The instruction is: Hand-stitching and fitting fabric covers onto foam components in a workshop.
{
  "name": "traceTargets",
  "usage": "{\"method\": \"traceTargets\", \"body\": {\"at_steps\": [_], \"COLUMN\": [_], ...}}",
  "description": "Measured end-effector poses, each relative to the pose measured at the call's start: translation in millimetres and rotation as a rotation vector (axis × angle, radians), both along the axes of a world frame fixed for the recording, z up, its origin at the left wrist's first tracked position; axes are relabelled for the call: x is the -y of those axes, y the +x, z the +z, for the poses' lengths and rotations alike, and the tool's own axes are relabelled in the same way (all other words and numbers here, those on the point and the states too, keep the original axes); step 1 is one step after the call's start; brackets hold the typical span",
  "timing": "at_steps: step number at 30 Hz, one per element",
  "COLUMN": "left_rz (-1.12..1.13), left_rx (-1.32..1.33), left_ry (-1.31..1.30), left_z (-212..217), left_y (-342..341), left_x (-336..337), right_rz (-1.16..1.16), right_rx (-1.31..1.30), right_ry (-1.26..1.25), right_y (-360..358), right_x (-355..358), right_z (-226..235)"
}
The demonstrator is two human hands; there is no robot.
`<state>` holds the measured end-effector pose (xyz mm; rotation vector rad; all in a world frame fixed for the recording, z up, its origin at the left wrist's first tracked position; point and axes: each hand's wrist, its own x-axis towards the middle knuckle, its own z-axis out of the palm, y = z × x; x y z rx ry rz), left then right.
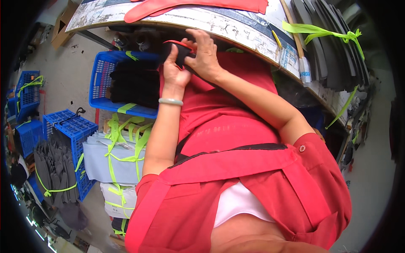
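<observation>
In front of my waist, near the table's edge, I hold a small black piece of soft material with red edges (182, 53). My left hand (175, 72) grips it from below, with the thumb pressed on its face. My right hand (205, 57) has its thumb against the right side of the same piece. The right fingers reach up and over, partly bent around the red edge. How the piece is folded cannot be made out. To the left of my left hand is a blue plastic basket (96, 99) with a stack of black pieces (134, 82).
Flat red pieces (198, 6) lie on the worn worktable (228, 25), with a yellow pen (276, 39) near its edge. Tied dark sheets (333, 46) stand at right. Pale bundles (114, 156) with green ties and a blue crate (84, 126) stand at left.
</observation>
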<state>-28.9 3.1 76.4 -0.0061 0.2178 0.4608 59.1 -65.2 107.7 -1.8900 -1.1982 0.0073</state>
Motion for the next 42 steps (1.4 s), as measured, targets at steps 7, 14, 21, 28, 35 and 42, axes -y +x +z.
{"method": "traceTargets", "body": {"at_steps": [7, 14, 21, 28, 35, 42], "left_rz": [-0.016, 0.076, 0.087, 0.029, 0.065, 0.064], "left_rx": [-0.124, -0.188, -0.261, -0.265, -0.183, -0.091], "left_ry": [0.005, 0.002, 0.063, -0.137, -0.186, -0.100], "left_z": [-14, -35, -42, -11, -45, -40], "left_y": [9, 14, 14, 14, 21, 17], "left_x": [8, -2, -9, -2, -15, -3], "right_rz": [0.067, 0.371, 0.457, 0.505, 0.514, 0.442], "right_rx": [0.250, 0.386, 0.114, -0.027, -0.043, -0.080], "right_ry": [-0.228, -0.455, -0.643, -0.704, -0.957, -0.703], "right_y": [15, -6, -4, 8, 10, 1], "right_x": [-6, 64, 58, 32, -4, 42], "right_z": [-3, 10, 14, 6, -3, 12]}}
